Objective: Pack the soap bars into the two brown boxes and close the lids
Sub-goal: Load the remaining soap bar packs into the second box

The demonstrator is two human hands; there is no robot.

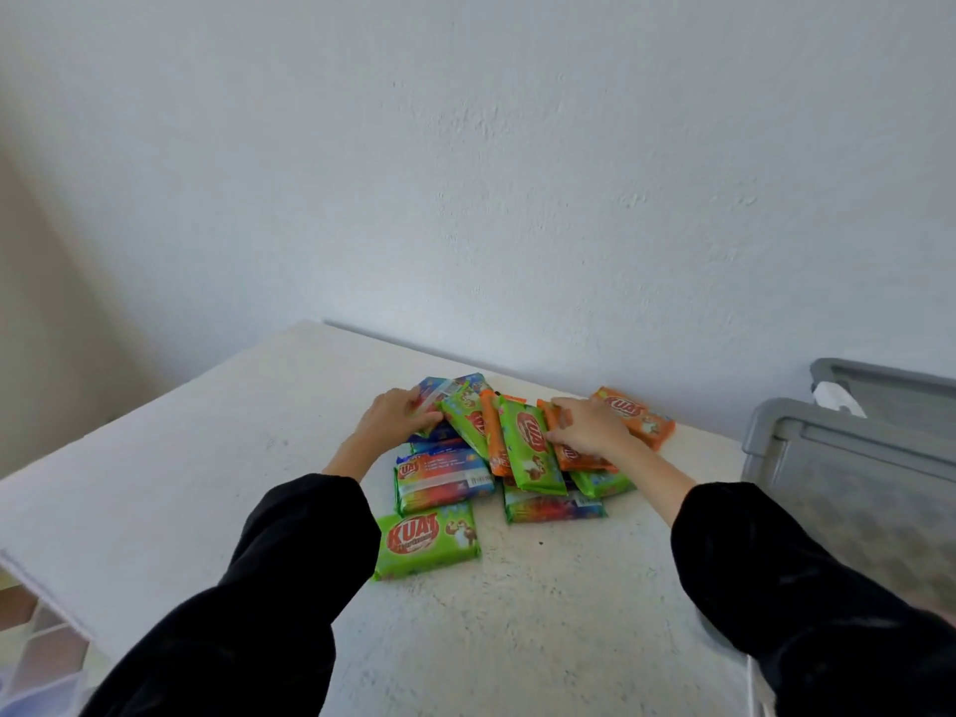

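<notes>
1. Your left: the bare white textured tabletop lies open beside the heap of green, orange and blue wrapped soap bars.
2. Your right: grey plastic bins crowd the table edge.
3. A white wall closes the far side.

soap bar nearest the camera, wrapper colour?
Bright green, with a red logo, on the nearest soap bar; seen in the head view.
</notes>
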